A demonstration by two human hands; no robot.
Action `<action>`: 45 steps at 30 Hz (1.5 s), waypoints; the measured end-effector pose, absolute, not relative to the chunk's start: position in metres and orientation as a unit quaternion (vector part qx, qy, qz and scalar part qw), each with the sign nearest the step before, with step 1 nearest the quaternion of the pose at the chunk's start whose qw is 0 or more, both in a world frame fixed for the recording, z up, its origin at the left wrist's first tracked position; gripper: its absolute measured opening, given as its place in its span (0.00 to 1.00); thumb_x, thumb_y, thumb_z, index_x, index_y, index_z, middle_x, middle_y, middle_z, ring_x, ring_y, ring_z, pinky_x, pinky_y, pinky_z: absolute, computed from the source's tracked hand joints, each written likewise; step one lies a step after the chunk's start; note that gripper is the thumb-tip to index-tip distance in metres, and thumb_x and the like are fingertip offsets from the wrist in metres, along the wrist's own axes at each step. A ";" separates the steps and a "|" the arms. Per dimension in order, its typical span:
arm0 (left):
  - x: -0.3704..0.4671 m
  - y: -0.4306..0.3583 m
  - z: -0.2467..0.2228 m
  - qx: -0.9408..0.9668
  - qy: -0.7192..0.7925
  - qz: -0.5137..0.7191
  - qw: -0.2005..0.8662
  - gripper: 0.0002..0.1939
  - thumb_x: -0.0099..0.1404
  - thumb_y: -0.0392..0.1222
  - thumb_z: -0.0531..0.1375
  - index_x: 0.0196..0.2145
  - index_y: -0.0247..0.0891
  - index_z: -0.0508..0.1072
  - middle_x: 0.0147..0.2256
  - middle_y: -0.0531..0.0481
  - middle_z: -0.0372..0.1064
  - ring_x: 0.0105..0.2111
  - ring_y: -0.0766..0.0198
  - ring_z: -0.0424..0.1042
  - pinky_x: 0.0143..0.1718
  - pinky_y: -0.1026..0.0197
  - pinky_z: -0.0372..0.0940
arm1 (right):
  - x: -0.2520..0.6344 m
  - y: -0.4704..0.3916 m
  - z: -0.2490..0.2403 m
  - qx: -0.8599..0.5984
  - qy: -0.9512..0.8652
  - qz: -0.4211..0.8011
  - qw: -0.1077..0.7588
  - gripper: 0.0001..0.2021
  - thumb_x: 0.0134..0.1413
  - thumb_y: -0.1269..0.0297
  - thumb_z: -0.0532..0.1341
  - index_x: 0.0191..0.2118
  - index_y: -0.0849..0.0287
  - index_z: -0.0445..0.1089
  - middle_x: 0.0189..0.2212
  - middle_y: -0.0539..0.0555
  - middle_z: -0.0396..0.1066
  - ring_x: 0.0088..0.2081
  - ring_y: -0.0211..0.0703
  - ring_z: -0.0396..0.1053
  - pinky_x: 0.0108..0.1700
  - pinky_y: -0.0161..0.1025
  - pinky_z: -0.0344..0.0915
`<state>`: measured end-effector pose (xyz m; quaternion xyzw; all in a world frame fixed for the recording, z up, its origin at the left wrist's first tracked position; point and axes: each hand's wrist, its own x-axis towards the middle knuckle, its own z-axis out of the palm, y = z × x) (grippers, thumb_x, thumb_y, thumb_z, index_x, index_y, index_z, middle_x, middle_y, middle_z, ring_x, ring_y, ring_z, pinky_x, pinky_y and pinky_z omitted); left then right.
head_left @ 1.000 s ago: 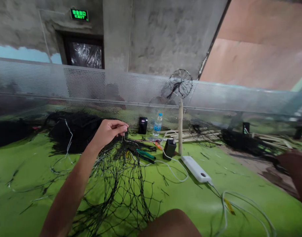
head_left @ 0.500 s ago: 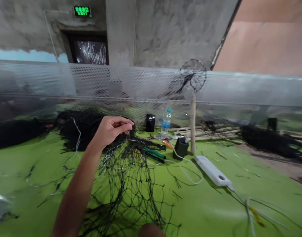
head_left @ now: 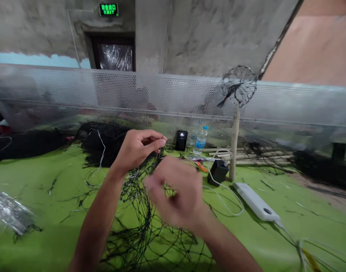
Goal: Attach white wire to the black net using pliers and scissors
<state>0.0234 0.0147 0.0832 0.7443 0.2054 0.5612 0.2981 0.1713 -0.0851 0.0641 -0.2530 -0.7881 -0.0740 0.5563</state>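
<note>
My left hand (head_left: 141, 149) pinches a thin strand at the top of a black knotted net (head_left: 147, 217), thumb against forefinger. From there the net trails down toward me over the green surface (head_left: 56, 177). My right hand (head_left: 180, 190) is in front of the net, closer to me and to the right of my left hand. It is blurred, its thumb and forefinger curled together in a pinch; what they hold, if anything, I cannot make out. Part of the net is hidden behind my right hand.
Beyond my hands stand a black phone (head_left: 181, 140) and a water bottle (head_left: 200, 140). Rightward are a black charger (head_left: 217, 173), an upright wooden stick (head_left: 234, 143) and a white power bank (head_left: 256, 202) with cables. A silvery bundle (head_left: 13, 212) lies left. A perforated panel (head_left: 167, 92) runs behind.
My right hand has come up into view from below, covering the green-handled pliers. My left hand keeps its pinch on the strand. The whole view has shifted, so the surroundings appear farther right.
</note>
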 end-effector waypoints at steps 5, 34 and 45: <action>0.022 0.016 0.082 0.763 0.210 0.550 0.267 0.07 0.66 0.44 0.71 0.38 0.38 0.86 0.30 0.50 0.81 0.26 0.68 0.77 0.30 0.68 0.73 | 0.219 -0.015 0.079 -0.322 -0.822 0.101 0.459 0.12 0.72 0.57 0.59 0.37 0.57 0.70 0.30 0.49 0.69 0.31 0.38 0.64 0.33 0.38 0.59; 0.043 0.033 0.069 0.646 0.239 0.671 0.274 0.16 0.61 0.47 0.74 0.46 0.39 0.83 0.25 0.55 0.77 0.25 0.66 0.77 0.27 0.66 0.72 | 0.224 0.003 0.063 -0.312 -0.856 0.171 0.375 0.14 0.73 0.58 0.57 0.44 0.59 0.78 0.22 0.44 0.52 0.24 0.34 0.48 0.27 0.39 0.48; 0.048 0.022 0.069 0.695 0.239 0.629 0.255 0.12 0.67 0.45 0.69 0.46 0.41 0.82 0.26 0.55 0.75 0.26 0.68 0.76 0.29 0.67 0.70 | 0.226 0.004 0.057 -0.297 -0.837 0.234 0.397 0.22 0.70 0.56 0.61 0.23 0.56 0.58 0.21 0.43 0.48 0.24 0.34 0.45 0.26 0.41 0.43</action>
